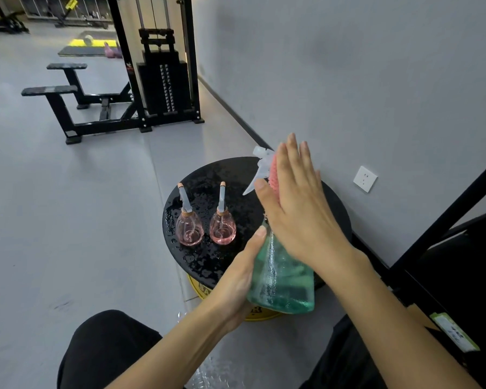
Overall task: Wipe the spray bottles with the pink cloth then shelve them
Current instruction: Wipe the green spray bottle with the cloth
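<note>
My left hand (236, 279) grips the bottle (284, 282). My right hand (295, 203), fingers straight, presses the cloth (273, 171) on its nozzle. Wet plastic could slip.

Soft, even indoor light fills the room, its source out of view, and leaves only faint, diffuse shadows on the pale grey floor (68, 220). Water droplets on the round black table (208, 175) catch small white glints. Light passes through the translucent green plastic spray bottle (284, 282), which glows. The plain grey wall (362, 80) shades darker toward its upper left. Wide-angle distortion bows the dark baseboard (236, 116) and tilts the black metal rack post (446, 216) at the right edge. The distant yellow-and-black gym equipment (6, 18) looks soft and hazy.
</note>
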`<action>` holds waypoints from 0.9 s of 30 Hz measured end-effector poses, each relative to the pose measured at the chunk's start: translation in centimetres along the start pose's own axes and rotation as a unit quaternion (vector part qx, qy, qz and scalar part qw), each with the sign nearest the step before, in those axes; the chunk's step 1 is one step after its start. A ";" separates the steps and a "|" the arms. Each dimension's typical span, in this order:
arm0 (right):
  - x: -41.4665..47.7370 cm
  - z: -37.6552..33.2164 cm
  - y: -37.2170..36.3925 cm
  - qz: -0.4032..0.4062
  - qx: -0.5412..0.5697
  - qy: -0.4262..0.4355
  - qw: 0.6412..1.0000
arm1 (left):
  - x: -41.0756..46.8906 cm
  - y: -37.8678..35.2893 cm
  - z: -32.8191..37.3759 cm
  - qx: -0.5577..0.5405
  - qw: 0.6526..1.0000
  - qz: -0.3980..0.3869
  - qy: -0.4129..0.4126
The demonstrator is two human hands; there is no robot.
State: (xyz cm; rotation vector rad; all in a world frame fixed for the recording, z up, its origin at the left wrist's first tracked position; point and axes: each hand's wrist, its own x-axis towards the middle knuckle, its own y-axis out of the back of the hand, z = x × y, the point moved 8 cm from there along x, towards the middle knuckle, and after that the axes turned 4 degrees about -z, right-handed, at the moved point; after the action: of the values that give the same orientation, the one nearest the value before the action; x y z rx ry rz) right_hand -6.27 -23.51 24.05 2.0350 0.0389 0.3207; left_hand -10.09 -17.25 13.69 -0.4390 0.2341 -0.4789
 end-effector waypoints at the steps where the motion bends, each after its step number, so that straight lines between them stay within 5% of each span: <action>1: 0.0 -0.2 0.0 -0.005 -0.007 -0.001 1.000 | 0.0 0.0 -0.1 0.003 1.000 -0.003 -0.003; 6: -1.8 -1.9 -1.6 -0.022 -0.088 0.048 0.995 | -0.2 0.4 0.5 0.029 0.999 0.000 -0.024; 13: 0.6 -1.1 -0.4 -0.027 -0.075 0.023 0.997 | -0.2 0.3 -0.1 0.043 0.999 0.005 -0.011; 18: -0.6 -1.9 -1.7 -0.045 -0.113 0.114 0.986 | -0.2 0.6 0.2 0.030 0.999 -0.012 -0.022; 23: 0.9 -0.9 -0.6 -0.057 -0.063 0.090 0.992 | -0.3 0.9 -0.5 0.042 0.999 0.015 0.015; 27: 0.4 -2.4 -1.3 -0.046 -0.135 0.123 0.982 | -0.2 1.1 -0.2 0.040 0.999 0.019 -0.005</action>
State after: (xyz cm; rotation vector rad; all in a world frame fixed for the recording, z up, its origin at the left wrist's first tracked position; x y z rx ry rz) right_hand -6.34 -20.78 23.97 1.7108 0.2294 0.4898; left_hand -9.92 -16.36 13.07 -0.3586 0.2127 -0.4476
